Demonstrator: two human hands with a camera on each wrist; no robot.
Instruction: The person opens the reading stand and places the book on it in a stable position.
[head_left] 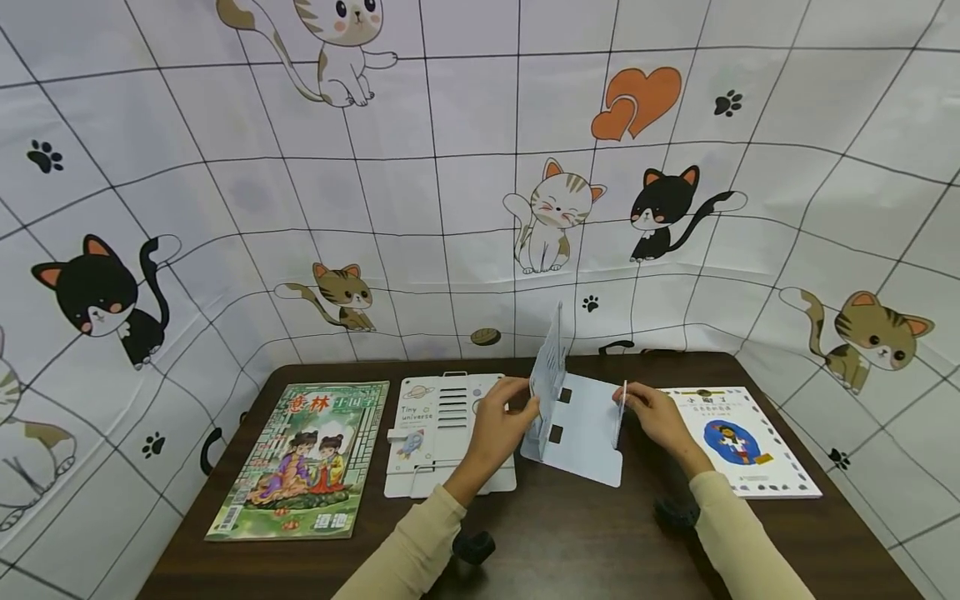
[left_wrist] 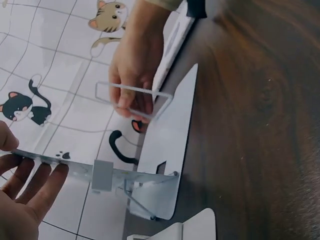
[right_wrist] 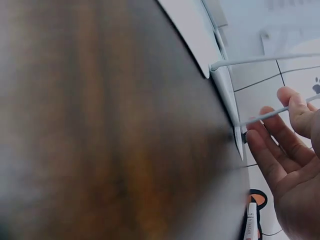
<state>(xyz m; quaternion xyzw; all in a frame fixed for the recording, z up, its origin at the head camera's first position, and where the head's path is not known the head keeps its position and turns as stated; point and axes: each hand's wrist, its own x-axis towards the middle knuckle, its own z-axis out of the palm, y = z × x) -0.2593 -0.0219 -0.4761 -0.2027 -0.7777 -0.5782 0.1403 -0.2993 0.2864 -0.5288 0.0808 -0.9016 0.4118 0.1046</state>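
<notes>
A white metal folding book stand (head_left: 588, 433) is partly unfolded on the table, its base lying flat and its slotted back panel (head_left: 550, 383) standing up. My left hand (head_left: 497, 427) grips the edge of that panel between thumb and fingers; the left wrist view shows the same hand (left_wrist: 30, 195) at the lower left. On the other side, my right hand (head_left: 662, 421) pinches a white wire bracket (left_wrist: 134, 90), raised at the base's right edge. In the right wrist view, thumb and fingers of this hand (right_wrist: 295, 160) are at the wire.
A second, folded stand printed "Tiny universe" (head_left: 416, 410) lies left of centre. Beyond it is a green illustrated magazine (head_left: 318, 458). A white booklet (head_left: 757, 454) with a blue circle lies at the right. Behind the dark table (head_left: 570, 550) hangs a cat-patterned cloth (head_left: 465, 200).
</notes>
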